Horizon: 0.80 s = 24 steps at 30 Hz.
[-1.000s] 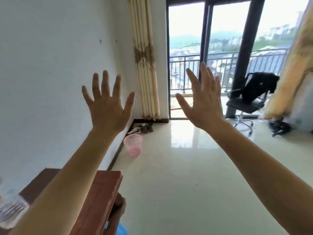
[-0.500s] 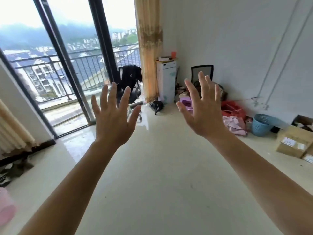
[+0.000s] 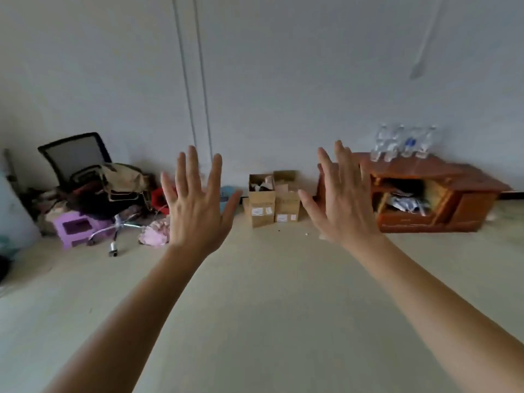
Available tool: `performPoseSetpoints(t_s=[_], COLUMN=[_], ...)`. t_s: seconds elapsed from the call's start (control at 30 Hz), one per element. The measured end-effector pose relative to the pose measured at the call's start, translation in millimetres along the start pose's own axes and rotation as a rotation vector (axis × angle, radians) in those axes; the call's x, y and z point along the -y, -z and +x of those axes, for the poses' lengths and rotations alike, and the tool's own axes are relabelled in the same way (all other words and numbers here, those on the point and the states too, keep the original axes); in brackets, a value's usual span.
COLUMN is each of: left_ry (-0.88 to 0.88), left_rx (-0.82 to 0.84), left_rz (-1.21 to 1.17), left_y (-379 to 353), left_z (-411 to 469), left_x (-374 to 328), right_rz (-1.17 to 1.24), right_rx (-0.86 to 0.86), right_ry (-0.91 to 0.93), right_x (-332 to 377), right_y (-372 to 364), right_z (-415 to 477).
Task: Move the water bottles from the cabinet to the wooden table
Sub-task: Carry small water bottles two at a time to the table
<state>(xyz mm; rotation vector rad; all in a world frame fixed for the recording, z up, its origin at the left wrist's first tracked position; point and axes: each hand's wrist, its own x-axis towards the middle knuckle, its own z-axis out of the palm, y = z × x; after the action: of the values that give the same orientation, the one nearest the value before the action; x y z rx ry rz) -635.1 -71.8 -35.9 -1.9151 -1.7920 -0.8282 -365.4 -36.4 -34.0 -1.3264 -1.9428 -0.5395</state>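
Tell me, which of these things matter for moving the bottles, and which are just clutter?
Part of the job: water bottles, standing on the wooden cabinet; left hand and right hand, both open and empty.

Just lying about: cardboard boxes, purple stool, office chair, pink cloth, all on the floor by the wall.

The view was swung away from the balcony doors; the wooden table was lost from sight, and the cabinet (image 3: 473,207) with water bottles (image 3: 404,144) on top was brought in at two o'clock
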Motion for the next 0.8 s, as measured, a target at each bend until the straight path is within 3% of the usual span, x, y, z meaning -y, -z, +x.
performPoseSetpoints(t_s=[0.17,0.33,0.43,0.8], left_ry=[-0.236,-0.439,-0.479,-0.424], left_rx=[0.12,0.198,0.218,0.231], left_rz=[-0.161,-0.157,-0.136,-0.152], left_y=[-118.4,-215.9,-260.1,-398.4], left_z=[86.3,153.5,202.1,348.7], left_x=[-125.2,-232.2,-276.5,-368.1], right_rz=[-0.216,-0.318,-0.336,-0.283], right_rx=[-0.044,-0.071,-0.063,0.035], right_ry=[-0.237,-0.372,-0.455,-0.461], right_x=[-147.9,-284.2,-356.0,-537.0], right_y=[5.5,-14.8,-38.7,-138.2], right_z=[-28.2,-37.4,-12.5,95.4])
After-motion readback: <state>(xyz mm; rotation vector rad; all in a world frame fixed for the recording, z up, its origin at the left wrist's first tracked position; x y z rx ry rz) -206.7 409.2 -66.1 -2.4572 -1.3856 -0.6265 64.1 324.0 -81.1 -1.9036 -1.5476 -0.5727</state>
